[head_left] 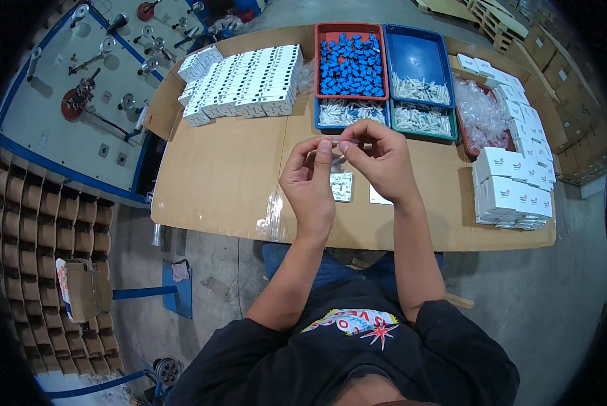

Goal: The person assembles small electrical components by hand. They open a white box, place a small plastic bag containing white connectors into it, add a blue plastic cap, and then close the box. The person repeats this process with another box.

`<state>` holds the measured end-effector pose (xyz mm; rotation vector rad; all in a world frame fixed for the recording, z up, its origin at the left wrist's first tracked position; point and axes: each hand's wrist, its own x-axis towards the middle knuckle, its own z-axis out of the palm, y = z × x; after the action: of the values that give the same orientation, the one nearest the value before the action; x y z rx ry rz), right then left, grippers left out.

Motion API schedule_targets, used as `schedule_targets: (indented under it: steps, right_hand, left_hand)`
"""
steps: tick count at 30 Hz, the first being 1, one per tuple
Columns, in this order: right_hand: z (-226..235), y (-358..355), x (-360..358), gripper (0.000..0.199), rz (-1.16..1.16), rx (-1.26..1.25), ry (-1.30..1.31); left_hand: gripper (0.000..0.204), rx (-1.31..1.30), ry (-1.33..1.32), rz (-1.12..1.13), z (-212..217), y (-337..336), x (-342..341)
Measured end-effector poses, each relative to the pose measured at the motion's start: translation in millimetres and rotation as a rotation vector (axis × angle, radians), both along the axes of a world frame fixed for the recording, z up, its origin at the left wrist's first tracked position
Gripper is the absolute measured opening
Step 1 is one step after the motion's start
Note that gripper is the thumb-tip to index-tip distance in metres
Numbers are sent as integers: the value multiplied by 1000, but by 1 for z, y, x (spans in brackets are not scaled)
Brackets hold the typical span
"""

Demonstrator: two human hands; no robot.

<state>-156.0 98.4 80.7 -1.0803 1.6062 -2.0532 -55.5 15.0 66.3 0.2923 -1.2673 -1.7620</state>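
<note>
My left hand (309, 181) and my right hand (383, 161) meet above the cardboard-covered table, fingertips pinched on a small clear plastic piece (338, 141) that looks like a bag. Part of it is hidden by the fingers. Just beneath the hands lies a small white box-like part (341, 188) with dark details on its face. A flat white piece (379, 196) shows partly from under my right wrist.
Beyond my hands stand a red tray of blue parts (384, 64), a blue tray (415, 44) and lower trays of white pieces (422, 120). White units (263, 101) are lined up at left. White boxes (500, 189) and clear bags (483, 118) occupy the right.
</note>
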Motion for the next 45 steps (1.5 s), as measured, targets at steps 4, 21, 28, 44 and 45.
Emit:
schedule_targets:
  steps: [4, 21, 28, 44, 45]
  right_hand:
    - [0, -2, 2, 8, -5, -23, -9]
    - [-4, -2, 1, 7, -21, -17, -4]
    - [-3, -2, 1, 8, 8, -7, -33]
    - [0, -1, 2, 9, 16, -14, -58]
    - [-1, -2, 2, 9, 17, -21, -58]
  left_hand:
    - [15, 56, 13, -15, 0, 0, -1]
    - [17, 104, -4, -56, -2, -4, 0]
    - [19, 83, -8, -54, -2, -2, 0]
    - [17, 80, 17, -57, -1, 0, 1]
    - [17, 86, 10, -69, 1, 1, 2]
